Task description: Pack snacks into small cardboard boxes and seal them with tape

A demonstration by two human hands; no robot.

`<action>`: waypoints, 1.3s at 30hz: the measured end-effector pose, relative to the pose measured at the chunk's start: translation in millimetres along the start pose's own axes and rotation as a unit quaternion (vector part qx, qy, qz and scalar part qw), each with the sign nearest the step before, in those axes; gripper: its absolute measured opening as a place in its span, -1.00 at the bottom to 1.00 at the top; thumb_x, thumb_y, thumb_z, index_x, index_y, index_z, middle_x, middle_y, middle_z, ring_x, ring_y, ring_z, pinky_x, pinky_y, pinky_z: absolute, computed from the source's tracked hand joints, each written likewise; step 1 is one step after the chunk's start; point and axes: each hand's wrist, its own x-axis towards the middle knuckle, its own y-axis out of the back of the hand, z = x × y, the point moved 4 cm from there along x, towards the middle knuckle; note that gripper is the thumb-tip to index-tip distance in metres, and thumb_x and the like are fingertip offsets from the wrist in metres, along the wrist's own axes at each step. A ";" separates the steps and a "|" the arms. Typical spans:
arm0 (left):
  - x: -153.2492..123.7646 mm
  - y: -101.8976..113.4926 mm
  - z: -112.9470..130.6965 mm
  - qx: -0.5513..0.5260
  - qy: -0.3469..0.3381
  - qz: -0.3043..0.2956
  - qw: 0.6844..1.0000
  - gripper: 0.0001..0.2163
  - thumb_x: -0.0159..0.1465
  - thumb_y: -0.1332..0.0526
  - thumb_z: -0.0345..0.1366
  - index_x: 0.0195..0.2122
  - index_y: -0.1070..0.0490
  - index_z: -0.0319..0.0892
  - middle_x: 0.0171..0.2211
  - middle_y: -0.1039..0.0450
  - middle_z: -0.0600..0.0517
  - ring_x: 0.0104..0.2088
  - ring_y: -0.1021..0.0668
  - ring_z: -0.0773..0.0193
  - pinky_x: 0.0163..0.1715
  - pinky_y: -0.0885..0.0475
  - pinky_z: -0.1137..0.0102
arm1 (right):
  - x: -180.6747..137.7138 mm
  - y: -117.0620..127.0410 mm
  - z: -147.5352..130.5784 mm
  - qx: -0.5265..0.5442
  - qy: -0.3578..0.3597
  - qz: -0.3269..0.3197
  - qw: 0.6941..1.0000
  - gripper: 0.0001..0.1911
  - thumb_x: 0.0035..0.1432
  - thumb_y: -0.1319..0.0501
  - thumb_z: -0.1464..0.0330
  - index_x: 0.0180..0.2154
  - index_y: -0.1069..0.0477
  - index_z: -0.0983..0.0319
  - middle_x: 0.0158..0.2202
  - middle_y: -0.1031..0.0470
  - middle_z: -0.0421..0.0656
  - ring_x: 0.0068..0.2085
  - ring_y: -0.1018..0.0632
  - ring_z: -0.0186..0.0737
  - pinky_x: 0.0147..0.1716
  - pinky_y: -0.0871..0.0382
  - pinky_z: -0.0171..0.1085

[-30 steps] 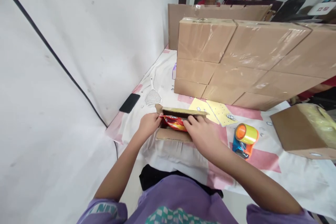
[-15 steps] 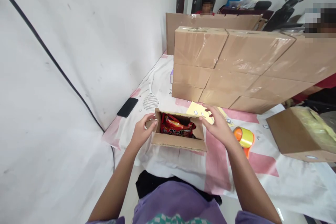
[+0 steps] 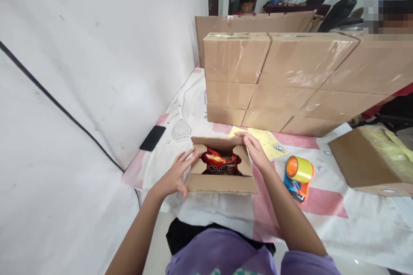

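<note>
In front of me a small cardboard box (image 3: 222,184) stands with its top flaps up, its long near flap leaning toward me. Inside lies a shiny red food packet (image 3: 222,163), partly covered by the side flaps. My left hand (image 3: 179,172) rests against the box's left side, fingers stretched over the left flap and thumb apart. At the far right corner, my right hand (image 3: 254,149) lies along the right side, fingers extended onto the far flap. Neither hand grips anything closed.
Stacked taped cardboard boxes (image 3: 287,77) form a wall behind. A tape dispenser (image 3: 300,176) and another box (image 3: 364,163) sit to the right. At left lie a phone (image 3: 152,138) and a white slotted scoop (image 3: 181,129). A yellow sheet (image 3: 267,142) lies beyond my right hand.
Both side flaps have folded inward over the packet. My left hand has flattened against the left flap, and my right hand has moved onto the far right corner.
</note>
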 end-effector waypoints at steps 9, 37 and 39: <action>7.4 0.6 30.3 0.208 0.109 0.310 0.921 -0.84 0.40 -0.22 -0.18 -0.17 -0.51 -0.14 -0.17 -0.59 -0.12 -0.08 -0.57 0.05 -0.03 -0.36 0.18 | -53.2 -5.9 4.4 -0.050 -0.025 -0.091 0.994 -0.55 0.36 -0.13 -0.02 -0.03 -0.64 0.08 0.48 -0.04 -0.05 0.43 -0.19 0.13 0.31 -0.22 0.15; 55.1 -131.3 150.0 -0.086 -0.024 0.101 0.991 -0.75 0.37 -0.22 -0.08 -0.09 -0.64 -0.02 -0.11 -0.38 -0.13 -0.06 -0.43 0.06 -0.06 -0.43 0.17 | -176.7 27.2 -26.0 0.078 -0.091 0.296 0.948 -0.45 0.23 -0.18 -0.07 -0.54 -0.51 0.21 -0.58 -0.52 -0.16 -0.55 -0.51 -0.21 -0.52 -0.43 -0.26; 56.0 -144.9 153.3 -0.142 0.020 0.096 0.985 -0.79 0.39 -0.21 -0.16 -0.20 -0.66 -0.01 -0.23 -0.35 -0.08 -0.14 -0.43 0.11 -0.11 -0.44 0.20 | -177.5 25.3 -23.7 0.080 -0.115 0.334 0.932 -0.35 0.31 -0.04 -0.10 -0.59 -0.44 0.21 -0.63 -0.45 -0.17 -0.59 -0.44 -0.24 -0.58 -0.35 -0.28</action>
